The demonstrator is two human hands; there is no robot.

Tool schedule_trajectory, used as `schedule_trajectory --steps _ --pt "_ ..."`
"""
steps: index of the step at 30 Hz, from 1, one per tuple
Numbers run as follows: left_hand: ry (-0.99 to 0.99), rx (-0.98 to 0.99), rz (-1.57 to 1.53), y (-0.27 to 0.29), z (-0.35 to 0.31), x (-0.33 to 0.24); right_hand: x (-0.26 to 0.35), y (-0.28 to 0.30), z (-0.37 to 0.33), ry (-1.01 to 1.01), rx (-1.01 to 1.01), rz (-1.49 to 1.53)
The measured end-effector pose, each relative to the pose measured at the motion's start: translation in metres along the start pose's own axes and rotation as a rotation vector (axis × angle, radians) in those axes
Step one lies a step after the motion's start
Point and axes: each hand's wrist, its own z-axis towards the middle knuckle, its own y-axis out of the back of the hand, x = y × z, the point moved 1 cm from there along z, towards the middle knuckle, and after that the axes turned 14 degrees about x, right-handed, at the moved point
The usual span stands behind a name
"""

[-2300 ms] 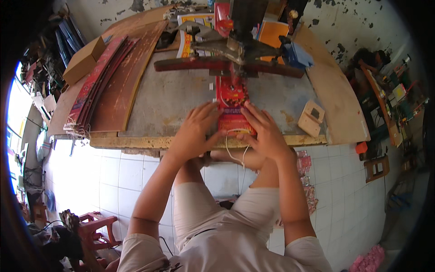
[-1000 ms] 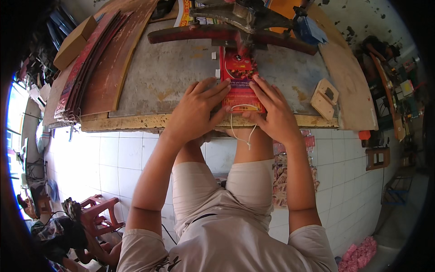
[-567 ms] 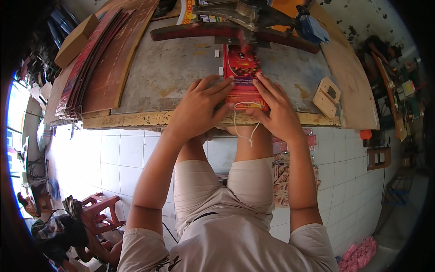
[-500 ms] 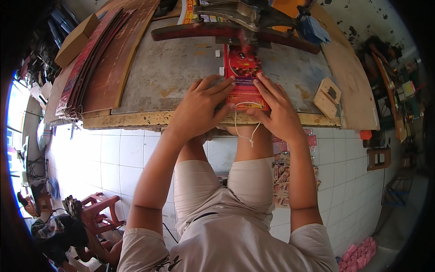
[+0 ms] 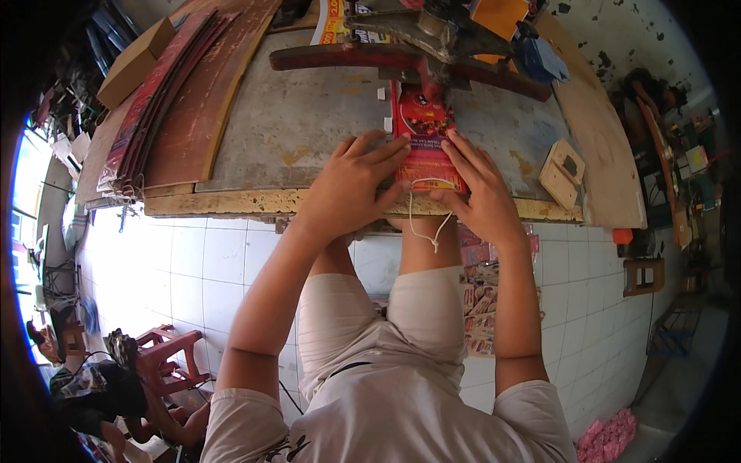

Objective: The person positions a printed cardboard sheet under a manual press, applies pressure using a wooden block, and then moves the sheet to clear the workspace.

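A flat red printed paper bag (image 5: 429,160) lies on the worktable with its near end by the front edge. Its far end runs under a heavy metal press (image 5: 347,56) with dark red arms. A white cord (image 5: 414,221), knotted at its end, loops from the bag's near end and hangs over the edge. My left hand (image 5: 347,181) rests beside the bag, fingers stretched out and their tips on its left side. Along its right side lies my right hand (image 5: 486,189), fingers extended onto the bag. Neither hand grips it.
Two small white pieces (image 5: 388,123) lie left of the bag. A wooden block (image 5: 563,174) sits at the table's right. Long red-brown sheets (image 5: 158,116) and a cardboard box (image 5: 137,62) are at the left. Behind me at left, another person (image 5: 100,397) is near a red stool (image 5: 171,357).
The view has shifted slightly, so the table and press appear a little further right. My hands keep nearly the same place on the bag.
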Motion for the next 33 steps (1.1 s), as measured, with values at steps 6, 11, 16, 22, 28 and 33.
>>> schedule_trajectory --steps 6,11,16,22,28,33 --pt "-0.003 0.007 0.016 0.000 0.002 0.000 -0.001 0.003 0.000 0.020 -0.004 -0.011" --pt "0.009 0.013 0.021 0.003 0.000 -0.002 0.002 0.002 -0.001 -0.008 0.004 0.046" --pt "0.004 0.007 0.000 0.003 0.001 -0.003 0.002 0.005 -0.003 0.046 -0.028 -0.025" --pt "0.047 -0.004 0.075 -0.001 -0.009 -0.012 -0.040 0.027 -0.048 -0.114 -0.289 -0.055" --pt "0.122 -0.121 0.140 -0.028 -0.032 -0.041 -0.091 0.069 -0.124 -0.468 -0.386 -0.216" --pt "0.219 -0.261 0.181 -0.048 -0.036 -0.054 -0.095 0.081 -0.128 -0.363 -0.272 -0.156"
